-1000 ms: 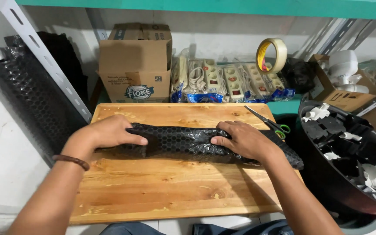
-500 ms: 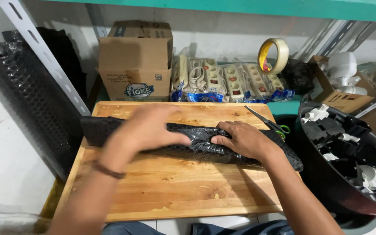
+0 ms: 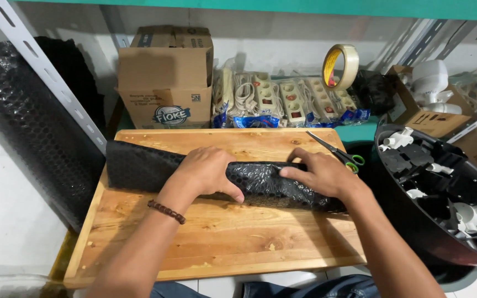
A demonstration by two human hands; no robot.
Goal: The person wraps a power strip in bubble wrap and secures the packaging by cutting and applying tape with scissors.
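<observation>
The long black bubble-wrap bundle (image 3: 260, 185) lies crosswise on the pale wooden board tabletop (image 3: 216, 243), its flat loose end reaching the board's left edge. The left hand (image 3: 205, 171) presses flat on its middle, fingers together; the right hand (image 3: 321, 174) rests on its right part, fingers loosely spread. Bare board lies open in front. Green-handled scissors (image 3: 340, 154) lie just right; a black round tub of white plastic parts (image 3: 443, 193) crowds the right edge, a brown cardboard box (image 3: 167, 77) stands behind.

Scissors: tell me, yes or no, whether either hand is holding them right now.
No. The scissors lie on the wooden board beyond the right hand, while both it and the left hand press on the black bubble wrap.
</observation>
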